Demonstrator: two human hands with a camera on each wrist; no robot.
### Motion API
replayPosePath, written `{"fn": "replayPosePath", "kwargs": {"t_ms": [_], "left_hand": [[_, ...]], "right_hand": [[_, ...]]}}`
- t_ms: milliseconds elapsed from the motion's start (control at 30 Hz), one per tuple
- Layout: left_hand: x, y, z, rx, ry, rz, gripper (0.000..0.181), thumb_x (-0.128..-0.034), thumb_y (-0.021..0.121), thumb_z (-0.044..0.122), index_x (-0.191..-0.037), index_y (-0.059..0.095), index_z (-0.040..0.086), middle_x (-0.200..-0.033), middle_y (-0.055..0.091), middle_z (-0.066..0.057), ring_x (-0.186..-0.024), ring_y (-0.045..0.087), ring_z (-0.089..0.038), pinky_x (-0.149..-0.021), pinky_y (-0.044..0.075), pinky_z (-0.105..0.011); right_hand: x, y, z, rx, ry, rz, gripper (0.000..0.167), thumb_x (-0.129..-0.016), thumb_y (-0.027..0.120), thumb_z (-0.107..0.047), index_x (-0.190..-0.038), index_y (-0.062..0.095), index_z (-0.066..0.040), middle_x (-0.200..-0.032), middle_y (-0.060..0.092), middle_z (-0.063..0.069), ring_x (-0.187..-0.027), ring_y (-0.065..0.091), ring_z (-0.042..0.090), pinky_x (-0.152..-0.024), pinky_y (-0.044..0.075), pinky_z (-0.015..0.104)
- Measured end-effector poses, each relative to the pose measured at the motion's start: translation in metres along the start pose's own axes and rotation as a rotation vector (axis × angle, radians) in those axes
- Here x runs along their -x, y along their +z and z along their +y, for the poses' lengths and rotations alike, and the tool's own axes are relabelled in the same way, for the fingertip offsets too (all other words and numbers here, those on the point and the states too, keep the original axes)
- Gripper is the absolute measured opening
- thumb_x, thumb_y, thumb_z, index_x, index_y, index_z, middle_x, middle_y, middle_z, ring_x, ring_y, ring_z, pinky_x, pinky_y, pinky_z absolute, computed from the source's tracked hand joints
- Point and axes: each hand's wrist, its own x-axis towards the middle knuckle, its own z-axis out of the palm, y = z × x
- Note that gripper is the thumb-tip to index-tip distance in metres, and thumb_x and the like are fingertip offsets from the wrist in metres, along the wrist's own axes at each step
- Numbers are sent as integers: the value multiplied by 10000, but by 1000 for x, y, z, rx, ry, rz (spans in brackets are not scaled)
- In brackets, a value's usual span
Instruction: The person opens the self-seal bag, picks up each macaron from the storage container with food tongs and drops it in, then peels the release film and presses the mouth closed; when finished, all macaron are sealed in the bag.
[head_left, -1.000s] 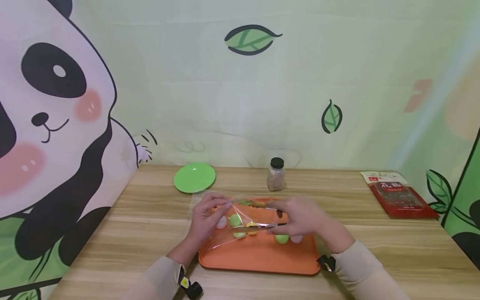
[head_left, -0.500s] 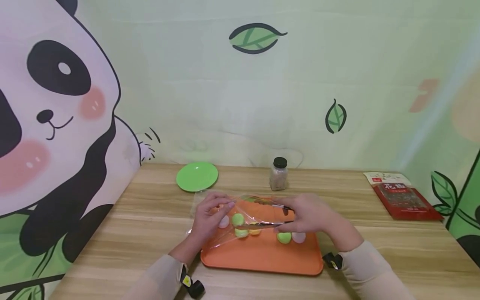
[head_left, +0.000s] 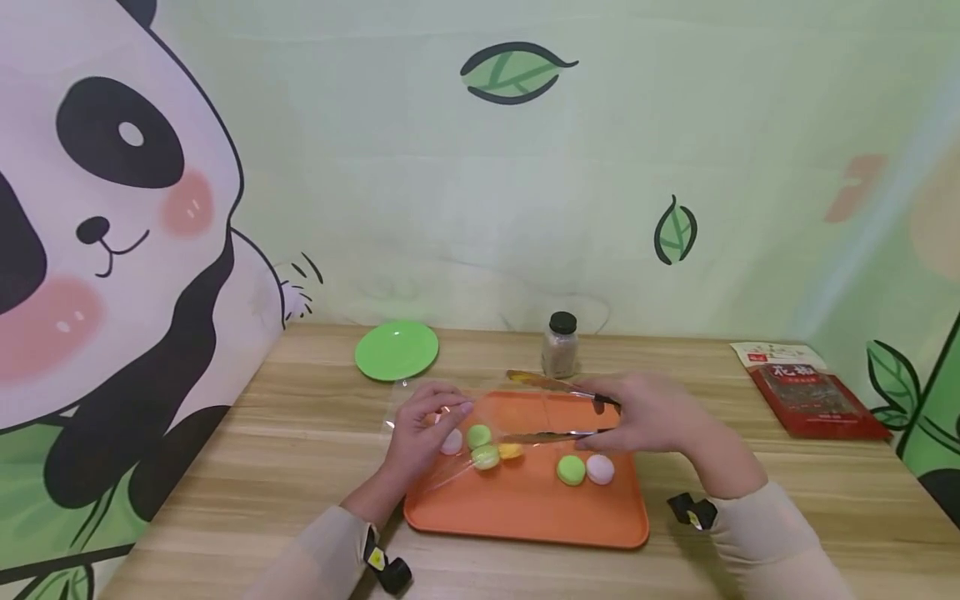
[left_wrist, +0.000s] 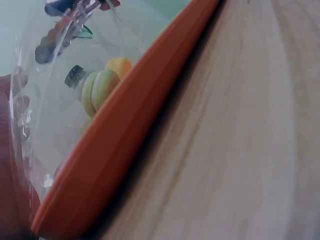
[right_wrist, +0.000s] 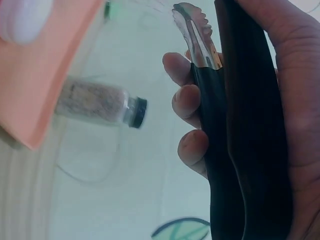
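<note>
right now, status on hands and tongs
Left hand holding clear plastic, right hand gripping tongs, jaws apart. Macarons on orange tray, some seen through plastic.

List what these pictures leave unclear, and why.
Head: fine print on the red packet, too small.
Head: far left corner of the orange tray, behind the left hand.
Left wrist: most of that hand, cut by the left edge.
Right wrist: handle end of the tongs, cut by the bottom edge.
</note>
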Motion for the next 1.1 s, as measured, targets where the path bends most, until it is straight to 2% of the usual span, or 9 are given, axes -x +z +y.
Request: {"fn": "replayPosePath", "kwargs": {"t_ms": [233, 300, 400, 467, 567, 667, 767, 967, 1100], "left_hand": [[1, 0, 5, -27, -42, 1, 55, -895, 740, 24, -940, 767, 8, -1004, 684, -146, -1009, 615, -215, -838, 492, -521], [0, 0, 6, -35, -48, -5, 61, -898, 739, 28, -948, 768, 11, -1008, 686, -143, -1013, 617, -221, -847, 490, -545], [0, 0, 8, -53, -70, -10, 67, -903, 736, 40, -957, 770, 22, -1020, 690, -120, -1027, 617, -210, -861, 497, -514], [0, 0, 8, -60, -83, -8, 68, -905, 735, 44, -959, 770, 26, -1031, 691, -106, -1035, 613, -200, -864, 496, -507], [1, 0, 7, -61, -96, -3, 69, -906, 737, 53, -962, 771, 31, -1041, 691, -93, -1040, 607, -194, -858, 492, -500], [2, -1, 5, -56, -92, -1, 67, -904, 737, 48, -959, 771, 29, -1041, 689, -102, -1041, 606, -201, -855, 486, -509], [2, -2, 5, -52, -93, -5, 62, -905, 735, 45, -955, 768, 27, -1047, 686, -111, -1047, 601, -206, -857, 480, -520], [0, -1, 6, -47, -95, -6, 61, -909, 729, 45, -953, 765, 22, -1037, 687, -117, -1038, 599, -199, -851, 473, -536], [0, -1, 6, -54, -88, -15, 60, -908, 728, 42, -950, 762, 15, -1033, 688, -123, -1030, 600, -206, -837, 478, -500]], "right_hand": [[26, -19, 5, -95, 116, 67, 657, -768, 813, -584, -1279, 654, -203, -852, 584, -169, -552, 433, 0, -492, 380, 225], [36, -21, 9, -111, 129, 72, 617, -777, 814, -568, -1254, 658, -209, -833, 576, -166, -555, 441, 3, -486, 383, 225], [51, -21, 14, -82, 136, 58, 582, -781, 811, -569, -1219, 678, -210, -808, 560, -177, -544, 424, -11, -477, 371, 215], [59, -19, 17, -62, 153, 22, 578, -773, 806, -590, -1197, 686, -216, -787, 562, -179, -530, 410, -18, -471, 362, 210], [67, -19, 14, -51, 205, -81, 588, -754, 800, -626, -1173, 695, -227, -754, 570, -184, -516, 393, -18, -464, 338, 207], [67, -21, 6, -75, 263, -212, 597, -739, 806, -626, -1148, 700, -203, -714, 560, -185, -533, 414, -4, -480, 340, 216], [64, -22, -1, -98, 290, -293, 546, -732, 824, -583, -1099, 704, -198, -672, 544, -180, -553, 439, 11, -496, 346, 229], [64, -12, -3, -36, 348, -325, 504, -704, 859, -501, -1073, 697, -197, -638, 514, -146, -547, 431, 48, -501, 344, 264], [63, 2, 2, -26, 300, -327, 479, -705, 865, -458, -1058, 673, -198, -682, 511, -132, -569, 422, 51, -514, 347, 270]]}}
